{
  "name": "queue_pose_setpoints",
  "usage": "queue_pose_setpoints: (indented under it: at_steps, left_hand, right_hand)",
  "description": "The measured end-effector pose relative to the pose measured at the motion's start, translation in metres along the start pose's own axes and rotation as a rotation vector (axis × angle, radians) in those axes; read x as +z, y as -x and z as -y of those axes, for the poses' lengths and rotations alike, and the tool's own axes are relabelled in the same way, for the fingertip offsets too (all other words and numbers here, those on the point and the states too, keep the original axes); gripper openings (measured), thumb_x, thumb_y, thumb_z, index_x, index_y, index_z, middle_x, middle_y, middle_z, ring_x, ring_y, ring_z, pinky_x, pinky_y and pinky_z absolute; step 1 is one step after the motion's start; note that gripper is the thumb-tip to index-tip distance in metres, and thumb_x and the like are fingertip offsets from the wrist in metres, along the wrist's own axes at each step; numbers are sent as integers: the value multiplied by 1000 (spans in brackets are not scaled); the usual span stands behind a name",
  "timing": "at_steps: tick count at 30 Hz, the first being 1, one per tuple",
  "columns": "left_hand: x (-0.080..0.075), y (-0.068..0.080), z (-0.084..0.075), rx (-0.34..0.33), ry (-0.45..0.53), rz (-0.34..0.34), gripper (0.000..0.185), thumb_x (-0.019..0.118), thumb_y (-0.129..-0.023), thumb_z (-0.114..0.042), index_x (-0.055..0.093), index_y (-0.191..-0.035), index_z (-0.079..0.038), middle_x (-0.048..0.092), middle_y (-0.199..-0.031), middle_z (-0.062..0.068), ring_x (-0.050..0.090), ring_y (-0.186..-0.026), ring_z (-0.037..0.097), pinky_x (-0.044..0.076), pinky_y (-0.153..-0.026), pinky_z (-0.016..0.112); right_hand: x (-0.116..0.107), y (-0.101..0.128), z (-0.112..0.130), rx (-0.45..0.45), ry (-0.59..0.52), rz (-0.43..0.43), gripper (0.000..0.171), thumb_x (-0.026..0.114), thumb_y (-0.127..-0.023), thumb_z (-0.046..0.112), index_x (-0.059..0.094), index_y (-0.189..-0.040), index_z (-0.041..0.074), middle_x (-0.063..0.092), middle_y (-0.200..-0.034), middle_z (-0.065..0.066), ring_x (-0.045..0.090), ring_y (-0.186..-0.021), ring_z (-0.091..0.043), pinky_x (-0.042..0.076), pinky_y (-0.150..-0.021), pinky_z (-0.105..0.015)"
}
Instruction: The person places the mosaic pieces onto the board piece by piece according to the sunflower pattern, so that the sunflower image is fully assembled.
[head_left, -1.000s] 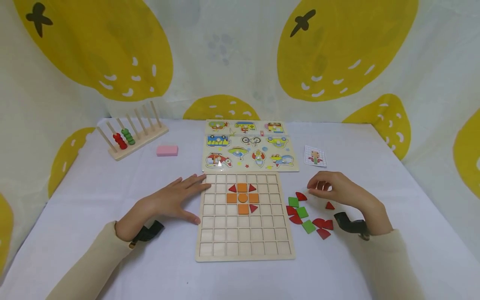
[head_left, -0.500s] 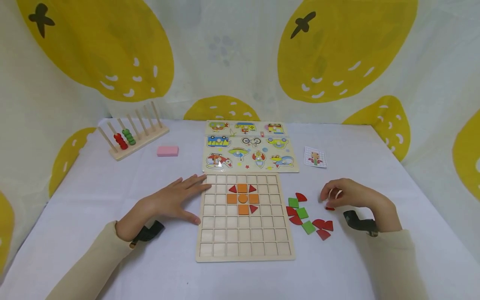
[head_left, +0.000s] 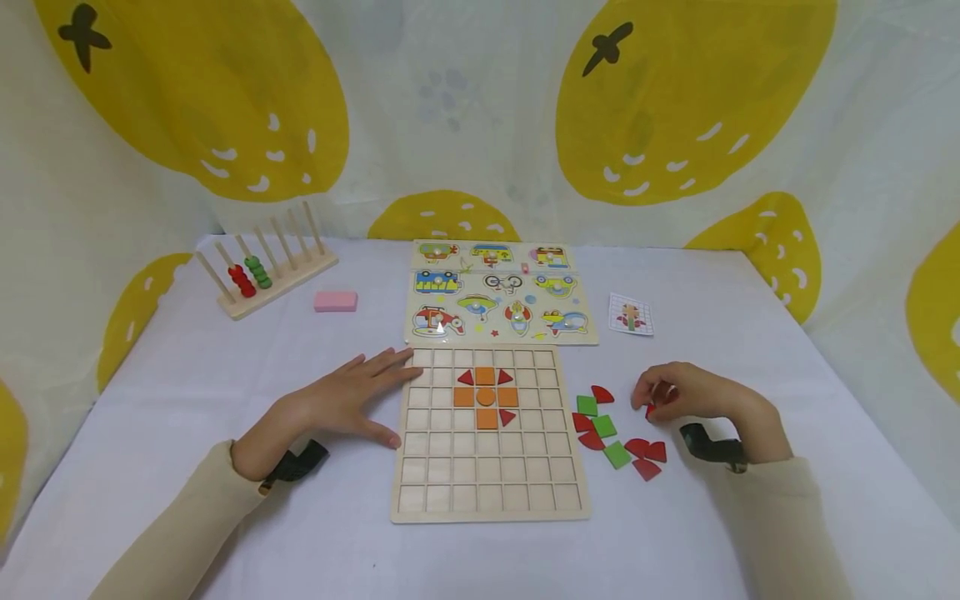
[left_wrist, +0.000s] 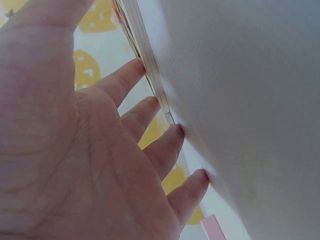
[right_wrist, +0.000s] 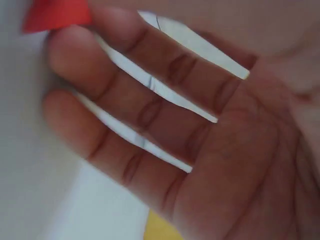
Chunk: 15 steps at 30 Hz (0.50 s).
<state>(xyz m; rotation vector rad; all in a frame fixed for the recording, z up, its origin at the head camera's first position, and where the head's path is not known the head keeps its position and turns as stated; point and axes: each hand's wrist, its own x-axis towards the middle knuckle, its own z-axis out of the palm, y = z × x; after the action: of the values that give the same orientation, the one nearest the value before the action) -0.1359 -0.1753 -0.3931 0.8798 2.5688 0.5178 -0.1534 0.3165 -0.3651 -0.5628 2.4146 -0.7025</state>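
Observation:
A wooden grid board (head_left: 487, 492) lies on the table, with orange squares, an orange circle and red triangles (head_left: 486, 396) set near its top. My left hand (head_left: 352, 400) rests flat, fingers spread, against the board's left edge (left_wrist: 152, 80). To the right of the board lie loose red and green pieces (head_left: 611, 433). My right hand (head_left: 678, 396) hovers just right of them and pinches a small red triangle (head_left: 654, 407) at its fingertips; the right wrist view shows the same red triangle (right_wrist: 55, 15) at the fingertips.
A vehicle peg puzzle (head_left: 498, 292) lies behind the board, a small pattern card (head_left: 630, 314) to its right. A wooden peg rack with red and green beads (head_left: 258, 271) and a pink block (head_left: 335, 301) sit at the back left. A yellow-print curtain surrounds the white table.
My right hand moved right and down to the lone red triangle, closed its fingers on it and lifted it slightly. The left hand has stayed put.

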Motion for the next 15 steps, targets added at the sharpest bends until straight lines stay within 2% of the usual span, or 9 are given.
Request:
queue_pose_setpoints:
  at_steps: [8, 15]
  left_hand:
    - [2, -2, 1, -1, 6, 2, 99, 77, -73, -59, 34, -153, -20, 16, -163, 7, 11, -150, 33, 10, -118, 58]
    - [2, -1, 1, 4, 4, 2, 99, 76, -74, -60, 33, -153, -19, 16, -163, 8, 11, -149, 34, 10, -118, 59]
  right_hand:
    - [5, -8, 7, -19, 43, -99, 17, 76, -83, 9, 67, -97, 8, 62, -88, 0, 54, -80, -18, 52, -69, -22]
    - [7, -9, 10, -13, 38, -122, 22, 77, -81, 7, 67, -101, 5, 60, -85, -1, 54, -78, -17, 52, -68, -21]
